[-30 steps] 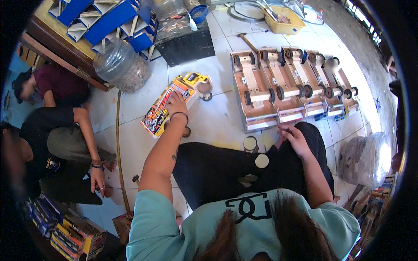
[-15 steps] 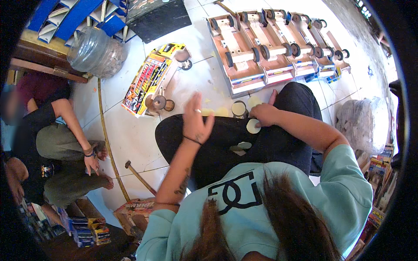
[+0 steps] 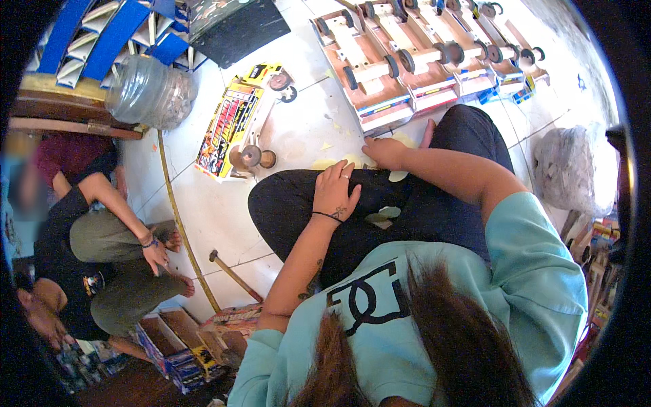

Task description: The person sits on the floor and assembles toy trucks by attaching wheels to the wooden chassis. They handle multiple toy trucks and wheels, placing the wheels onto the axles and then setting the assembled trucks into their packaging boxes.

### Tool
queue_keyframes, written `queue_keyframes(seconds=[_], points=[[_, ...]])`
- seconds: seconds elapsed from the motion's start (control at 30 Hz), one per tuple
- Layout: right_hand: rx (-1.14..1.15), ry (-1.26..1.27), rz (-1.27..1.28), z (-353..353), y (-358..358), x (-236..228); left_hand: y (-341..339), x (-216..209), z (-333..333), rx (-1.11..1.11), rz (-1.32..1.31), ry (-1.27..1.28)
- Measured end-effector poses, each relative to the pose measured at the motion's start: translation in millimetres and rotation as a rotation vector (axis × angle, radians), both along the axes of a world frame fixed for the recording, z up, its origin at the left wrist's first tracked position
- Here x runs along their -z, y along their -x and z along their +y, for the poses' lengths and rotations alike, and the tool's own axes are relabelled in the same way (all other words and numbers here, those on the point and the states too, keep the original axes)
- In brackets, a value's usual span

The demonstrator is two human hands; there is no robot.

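My left hand (image 3: pixel 337 190) lies over the dark trouser knee (image 3: pixel 278 203), fingers stretched out and nothing seen in them. To its right and slightly farther off, my right hand (image 3: pixel 385 153) is low at the floor by my shins, its fingers curled in; whatever they hold is hidden. Just below the right hand a pale round disc (image 3: pixel 398 176) shows against the trousers. More pale pieces (image 3: pixel 384 216) lie in my lap. Yellowish flat scraps (image 3: pixel 327 163) are on the tiles beyond my left fingers. A yellow toy truck (image 3: pixel 227 125) with dark wheels lies on its side farther left.
Several wooden toy trucks (image 3: pixel 380 74) lie wheels-up at the far right. A hammer (image 3: pixel 234 275) and a long strip (image 3: pixel 178 217) lie at left, where another person (image 3: pixel 112 244) sits. A clear plastic jar (image 3: pixel 150 91) and a filled plastic bag (image 3: pixel 576 169) stand at the sides.
My left hand has come down from its raised position and moved right, onto my knee. The right hand has shifted left and away from me, over the dark-rimmed disc seen before.
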State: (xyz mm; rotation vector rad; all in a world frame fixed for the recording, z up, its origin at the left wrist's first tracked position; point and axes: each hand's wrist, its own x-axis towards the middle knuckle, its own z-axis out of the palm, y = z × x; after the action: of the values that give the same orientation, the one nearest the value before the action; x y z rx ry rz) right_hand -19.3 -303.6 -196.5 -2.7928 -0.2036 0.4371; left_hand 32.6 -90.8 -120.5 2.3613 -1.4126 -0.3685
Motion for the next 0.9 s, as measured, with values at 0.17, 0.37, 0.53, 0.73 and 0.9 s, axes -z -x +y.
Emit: queue_keyframes(seconds=[0.17, 0.37, 0.53, 0.73, 0.9], points=[[-0.027, -0.017, -0.026, -0.5, 2.8, 0.1, -0.3, -1.5, -1.6, 0.010, -0.013, -0.017], [0.025, 0.007, -0.105, 0.7, -5.9, -5.7, 0.4, -2.2, -2.5, -0.006, 0.001, -0.002], [0.036, 0.028, 0.096, -24.2, -3.7, -43.0, -1.2, -0.6, -2.3, -0.004, 0.017, 0.000], [0.276, 0.515, 0.361, -27.3, 6.1, -63.7, 0.4, -3.8, -4.0, 0.025, -0.021, -0.030], [0.056, 0.123, -0.016, -3.3, -0.8, -23.9, 1.0, -4.6, -5.5, 0.021, -0.029, -0.036]])
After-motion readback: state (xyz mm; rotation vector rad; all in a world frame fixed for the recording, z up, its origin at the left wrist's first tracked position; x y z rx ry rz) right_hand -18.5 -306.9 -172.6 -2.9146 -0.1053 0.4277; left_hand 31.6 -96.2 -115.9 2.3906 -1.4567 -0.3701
